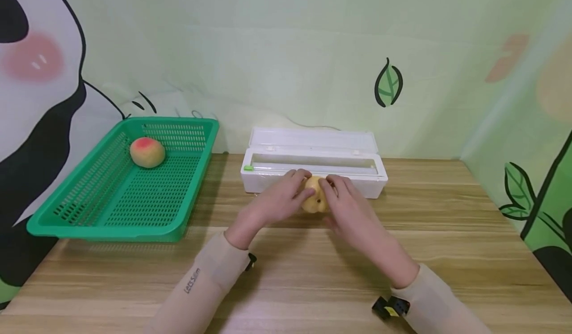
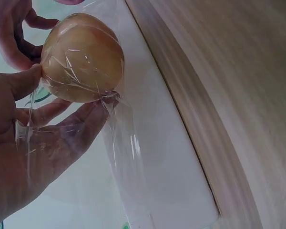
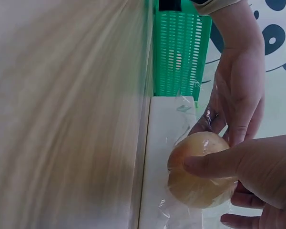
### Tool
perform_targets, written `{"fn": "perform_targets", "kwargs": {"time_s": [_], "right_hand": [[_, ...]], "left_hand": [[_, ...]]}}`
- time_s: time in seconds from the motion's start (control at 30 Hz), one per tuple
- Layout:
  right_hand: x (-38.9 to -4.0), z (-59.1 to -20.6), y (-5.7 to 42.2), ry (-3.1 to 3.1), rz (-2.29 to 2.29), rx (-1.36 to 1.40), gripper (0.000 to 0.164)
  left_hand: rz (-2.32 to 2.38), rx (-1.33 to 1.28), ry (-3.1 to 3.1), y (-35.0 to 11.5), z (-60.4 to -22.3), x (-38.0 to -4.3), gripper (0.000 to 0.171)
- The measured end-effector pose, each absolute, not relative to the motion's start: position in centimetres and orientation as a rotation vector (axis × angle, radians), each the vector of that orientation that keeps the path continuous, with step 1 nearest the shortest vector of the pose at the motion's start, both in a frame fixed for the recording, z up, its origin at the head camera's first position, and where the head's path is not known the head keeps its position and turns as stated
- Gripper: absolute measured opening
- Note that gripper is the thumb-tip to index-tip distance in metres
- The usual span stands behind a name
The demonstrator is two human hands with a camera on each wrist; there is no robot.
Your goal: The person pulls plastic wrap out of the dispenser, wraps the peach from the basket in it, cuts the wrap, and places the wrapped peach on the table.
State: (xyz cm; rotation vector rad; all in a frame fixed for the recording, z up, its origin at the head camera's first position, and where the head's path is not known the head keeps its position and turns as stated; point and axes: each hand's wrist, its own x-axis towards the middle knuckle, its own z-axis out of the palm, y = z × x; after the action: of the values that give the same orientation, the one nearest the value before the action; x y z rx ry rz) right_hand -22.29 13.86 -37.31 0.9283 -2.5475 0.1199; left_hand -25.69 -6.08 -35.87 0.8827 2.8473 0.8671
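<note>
Head view | left of frame: green basket (image 1: 107, 233) on the tabletop (image 1: 313, 287), red-blushed peach (image 1: 147, 153) inside | centre: left hand (image 1: 278, 202), fingers pinching yellowish fruit (image 1: 316, 203) | mid-frame: that fruit, clear film (image 2: 128, 138) over it, before open white box (image 1: 375, 187) | right of centre: right hand (image 1: 357, 220), fingers gripping it too

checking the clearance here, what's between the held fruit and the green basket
The head view shows the left hand holding the fruit, then wooden table up to the green basket.
</note>
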Motion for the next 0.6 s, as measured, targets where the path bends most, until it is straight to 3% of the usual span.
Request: {"fn": "perform_targets", "kwargs": {"time_s": [0.27,0.6], "right_hand": [[-22.9,-37.4,12.9,-2.515,0.103,0.864,0.062],[-23.3,-37.4,13.4,-2.497,0.128,0.866,0.071]], "left_hand": [[0.915,0.883,2.832,-6.5,-35.8,-25.8,0.047],[1.081,0.878,2.75,-7.8,-35.0,-26.6,0.044]]}}
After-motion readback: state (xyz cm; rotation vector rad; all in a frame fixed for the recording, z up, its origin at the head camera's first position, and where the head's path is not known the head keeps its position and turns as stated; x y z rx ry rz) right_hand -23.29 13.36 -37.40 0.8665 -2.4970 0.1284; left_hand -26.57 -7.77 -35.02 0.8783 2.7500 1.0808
